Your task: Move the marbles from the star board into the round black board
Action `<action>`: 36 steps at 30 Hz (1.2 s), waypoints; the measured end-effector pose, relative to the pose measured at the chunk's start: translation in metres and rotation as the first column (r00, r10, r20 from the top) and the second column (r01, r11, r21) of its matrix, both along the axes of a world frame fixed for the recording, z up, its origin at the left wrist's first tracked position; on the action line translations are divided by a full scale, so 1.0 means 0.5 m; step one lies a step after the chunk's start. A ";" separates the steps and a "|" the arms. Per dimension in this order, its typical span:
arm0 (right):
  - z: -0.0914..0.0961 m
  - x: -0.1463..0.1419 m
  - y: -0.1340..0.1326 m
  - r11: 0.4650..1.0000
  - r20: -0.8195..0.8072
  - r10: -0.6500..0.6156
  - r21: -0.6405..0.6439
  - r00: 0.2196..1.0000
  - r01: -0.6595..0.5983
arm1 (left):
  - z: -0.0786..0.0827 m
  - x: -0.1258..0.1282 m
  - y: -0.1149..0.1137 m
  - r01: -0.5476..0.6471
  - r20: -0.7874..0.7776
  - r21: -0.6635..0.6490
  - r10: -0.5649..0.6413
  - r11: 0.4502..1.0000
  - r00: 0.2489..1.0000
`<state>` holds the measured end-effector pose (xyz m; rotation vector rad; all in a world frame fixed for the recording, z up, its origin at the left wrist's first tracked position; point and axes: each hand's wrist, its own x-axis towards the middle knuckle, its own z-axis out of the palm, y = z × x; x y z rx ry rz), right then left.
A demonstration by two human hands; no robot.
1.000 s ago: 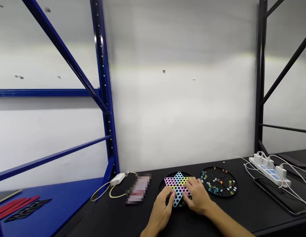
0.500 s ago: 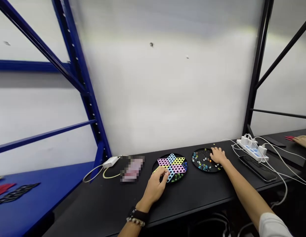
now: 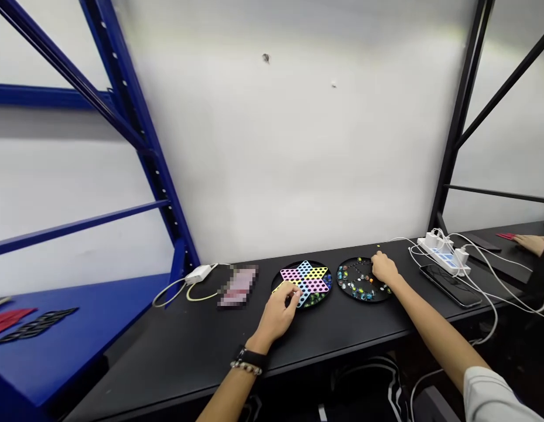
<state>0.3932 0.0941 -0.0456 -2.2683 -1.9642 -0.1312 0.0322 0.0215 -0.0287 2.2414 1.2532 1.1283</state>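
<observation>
White wall (image 3: 298, 146) stands far across the black table (image 3: 333, 328), left hand (image 3: 278, 310) curled at a star board (image 3: 314, 272), right hand (image 3: 385, 268) curled over a tray (image 3: 363, 300), grips hard to tell.

Pastel star board (image 3: 305, 280) flat in black tray (image 3: 293, 265); marble-strewn dish (image 3: 353, 279) beside.

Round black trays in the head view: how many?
2. One tray lies beneath the star-shaped board, by the left hand; the other tray, farther right, holds marbles, with the right hand at its right side. Board and hands partly cover them; neither is fully hidden.
</observation>
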 end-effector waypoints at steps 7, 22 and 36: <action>0.009 0.001 0.004 0.999 -0.035 -0.050 -0.024 0.998 0.049 | 0.001 0.003 -0.004 0.004 -0.004 -0.004 -0.004 1.000 1.000; 0.025 0.036 0.031 0.995 -0.623 0.093 0.088 0.777 -0.048 | 0.002 0.005 -0.007 -0.005 -0.010 0.007 0.005 1.000 1.000; 0.041 0.111 0.003 0.997 -0.695 0.079 0.050 0.715 -0.061 | 0.001 0.009 -0.005 0.021 -0.008 -0.008 -0.021 1.000 1.000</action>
